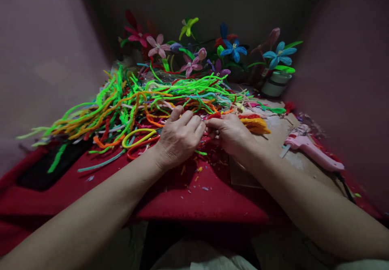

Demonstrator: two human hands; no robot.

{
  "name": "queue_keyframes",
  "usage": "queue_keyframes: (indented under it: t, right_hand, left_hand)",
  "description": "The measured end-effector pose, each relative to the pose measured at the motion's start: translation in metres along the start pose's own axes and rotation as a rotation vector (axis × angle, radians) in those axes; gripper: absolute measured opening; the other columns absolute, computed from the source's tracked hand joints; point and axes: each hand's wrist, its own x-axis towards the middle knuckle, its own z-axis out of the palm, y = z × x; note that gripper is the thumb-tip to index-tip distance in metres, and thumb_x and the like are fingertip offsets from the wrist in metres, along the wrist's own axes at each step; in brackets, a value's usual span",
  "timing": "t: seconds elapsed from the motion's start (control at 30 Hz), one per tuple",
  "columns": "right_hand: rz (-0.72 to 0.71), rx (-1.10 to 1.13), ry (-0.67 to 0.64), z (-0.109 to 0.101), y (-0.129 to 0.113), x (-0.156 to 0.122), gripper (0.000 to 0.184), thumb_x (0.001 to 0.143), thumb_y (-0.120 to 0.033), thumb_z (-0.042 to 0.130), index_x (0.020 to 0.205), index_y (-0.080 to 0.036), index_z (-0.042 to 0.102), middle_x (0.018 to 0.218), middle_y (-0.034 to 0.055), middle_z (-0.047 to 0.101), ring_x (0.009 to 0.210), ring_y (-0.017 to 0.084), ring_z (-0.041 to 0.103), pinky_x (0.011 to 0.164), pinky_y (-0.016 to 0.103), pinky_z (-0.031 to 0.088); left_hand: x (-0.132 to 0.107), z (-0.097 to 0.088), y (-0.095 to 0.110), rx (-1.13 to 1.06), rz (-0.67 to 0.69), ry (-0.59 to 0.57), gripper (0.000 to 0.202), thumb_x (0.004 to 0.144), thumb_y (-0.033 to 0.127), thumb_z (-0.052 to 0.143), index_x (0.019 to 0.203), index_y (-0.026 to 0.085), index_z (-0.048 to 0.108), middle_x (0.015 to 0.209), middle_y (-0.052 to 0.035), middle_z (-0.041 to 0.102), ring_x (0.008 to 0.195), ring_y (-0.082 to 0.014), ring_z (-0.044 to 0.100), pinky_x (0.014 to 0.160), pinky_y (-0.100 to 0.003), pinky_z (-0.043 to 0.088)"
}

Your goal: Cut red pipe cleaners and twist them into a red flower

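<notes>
My left hand [180,137] and my right hand [230,132] meet over a red cloth [188,197], fingers curled and pinched together. Between their fingertips is a small red pipe-cleaner piece [214,116]; both hands grip it. Just beyond my left hand spreads a big tangle of pipe cleaners [127,104], mostly neon green, orange and yellow. A yellow and red loop [138,138] lies by my left wrist. An orange-yellow fuzzy bundle [257,125] lies just right of my right hand.
Finished pipe-cleaner flowers [194,49] in pink, blue, purple and green stand at the back. A white pot [275,84] holds blue flowers at back right. A pink glue gun [306,146] lies on a board [282,132] to the right. Small clippings dot the cloth.
</notes>
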Motion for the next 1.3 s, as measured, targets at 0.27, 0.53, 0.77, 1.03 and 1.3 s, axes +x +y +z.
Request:
queue_keyframes:
  t: [0.27,0.53,0.77,1.03,1.3]
  right_hand:
    - [-0.22,-0.059,-0.07,-0.001,-0.005,-0.003,0.017,0.067,-0.023,0.063,0.055,-0.015,0.055,0.047,-0.0034,0.051,0.04,0.006,0.039,0.039,0.021,0.027]
    - [-0.318,-0.032,-0.229,0.002,-0.008,-0.01,0.015,0.069,-0.032,0.068,0.072,-0.018,0.064,0.054,-0.0035,0.056,0.047,0.007,0.044,0.044,0.022,0.032]
    - [-0.425,-0.107,-0.127,0.0,-0.007,-0.011,0.014,0.072,-0.031,0.068,0.073,-0.018,0.062,0.058,-0.0033,0.057,0.052,0.008,0.048,0.05,0.023,0.038]
    - [-0.501,-0.267,-0.048,-0.002,-0.005,-0.007,0.006,0.076,-0.021,0.06,0.072,-0.017,0.062,0.063,-0.0018,0.058,0.057,0.009,0.051,0.053,0.023,0.04]
    - [-0.205,-0.108,-0.126,-0.003,-0.003,-0.003,0.021,0.07,-0.021,0.062,0.052,-0.016,0.053,0.043,-0.0048,0.046,0.037,0.006,0.037,0.038,0.023,0.026]
  left_hand:
    - [0.008,-0.017,-0.031,-1.144,-0.775,0.133,0.026,0.08,0.039,0.057,0.079,0.017,0.07,0.074,-0.0044,0.067,0.067,-0.014,0.06,0.068,-0.028,0.045]
    - [0.006,-0.007,-0.033,-1.721,-0.755,-0.49,0.025,0.074,0.036,0.066,0.069,0.012,0.068,0.057,-0.0054,0.061,0.046,-0.0124,0.054,0.046,-0.025,0.042]
    - [0.004,-0.018,-0.017,-1.843,-0.821,-0.503,0.031,0.078,0.043,0.06,0.07,0.014,0.067,0.052,-0.0045,0.058,0.044,-0.0136,0.052,0.043,-0.027,0.04]
    - [0.007,-0.021,-0.003,-1.793,-0.871,-0.44,0.021,0.083,0.033,0.054,0.072,0.015,0.053,0.052,0.0077,0.031,0.037,-0.0015,0.016,0.04,-0.018,0.023]
    - [0.002,-0.009,-0.005,-0.464,-0.307,-0.044,0.02,0.08,0.028,0.054,0.063,0.016,0.051,0.058,0.0029,0.045,0.055,-0.0092,0.038,0.056,-0.024,0.03]
